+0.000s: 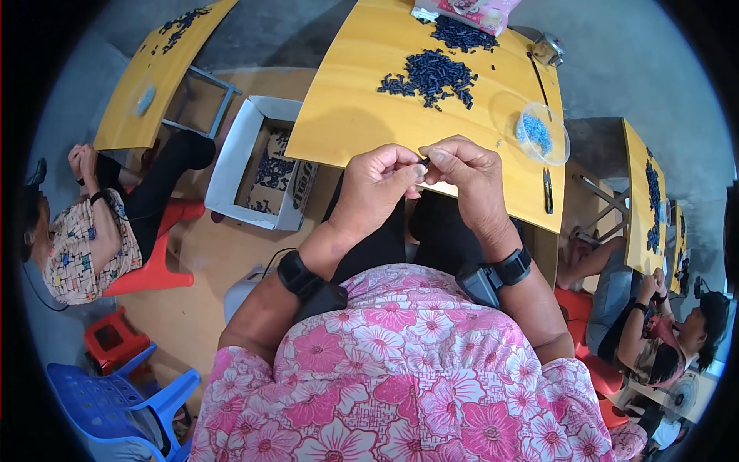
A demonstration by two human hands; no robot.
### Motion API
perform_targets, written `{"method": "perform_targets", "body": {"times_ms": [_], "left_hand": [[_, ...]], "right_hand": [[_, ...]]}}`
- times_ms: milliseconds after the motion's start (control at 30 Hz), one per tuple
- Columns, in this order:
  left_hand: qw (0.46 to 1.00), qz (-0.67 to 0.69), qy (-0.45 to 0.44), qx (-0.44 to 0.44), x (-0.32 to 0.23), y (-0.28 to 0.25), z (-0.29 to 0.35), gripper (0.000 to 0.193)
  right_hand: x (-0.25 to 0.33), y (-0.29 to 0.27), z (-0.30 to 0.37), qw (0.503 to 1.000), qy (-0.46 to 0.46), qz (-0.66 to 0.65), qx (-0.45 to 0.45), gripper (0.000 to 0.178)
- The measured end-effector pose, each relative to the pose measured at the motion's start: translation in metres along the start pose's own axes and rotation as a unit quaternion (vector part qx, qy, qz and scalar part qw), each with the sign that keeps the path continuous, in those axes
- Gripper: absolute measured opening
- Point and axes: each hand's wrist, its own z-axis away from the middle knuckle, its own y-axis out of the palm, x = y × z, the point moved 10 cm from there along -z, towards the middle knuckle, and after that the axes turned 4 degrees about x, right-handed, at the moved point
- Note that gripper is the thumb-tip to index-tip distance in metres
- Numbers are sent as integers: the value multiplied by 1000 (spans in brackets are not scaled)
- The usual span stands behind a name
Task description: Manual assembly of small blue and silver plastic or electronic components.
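Both hands meet just over the near edge of the yellow table (339,104). A small dark cylindrical piece (425,162) is pinched between their fingertips. My left hand (376,183) closes thumb and forefinger on one side of it, and my right hand (473,179) grips it from the other side. The fingers cover most of the piece, so its details are hidden. Farther up the table lies a loose pile of similar dark pieces (437,75), with a second pile (462,35) behind it. Right of my right hand is a clear round tub (563,148) holding small light-blue pieces (536,134).
Black snips (548,191) lie near the table's right edge, below a thin dark rod (539,83). A metal tin (548,49) and a pink package (481,11) stand at the back. On the floor to the left, a white box (245,158) contains dark pieces. People sit at tables on both sides.
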Motion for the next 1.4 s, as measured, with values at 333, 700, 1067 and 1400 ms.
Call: {"method": "perform_targets", "body": {"times_ms": [333, 700, 1067, 1400], "left_hand": [[1000, 3, 8, -11, -5, -4, 2, 9], [999, -16, -26, -25, -3, 6, 2, 12], [1000, 11, -27, -4, 0, 24, 1, 12], [999, 15, -45, -27, 9, 30, 1, 14]], "right_hand": [[-35, 27, -1, 941, 138, -294, 96, 18], [-24, 3, 5, 983, 107, -148, 20, 14], [-33, -11, 26, 972, 14, -207, -109, 10], [-38, -17, 31, 975, -9, -184, -125, 7]]}}
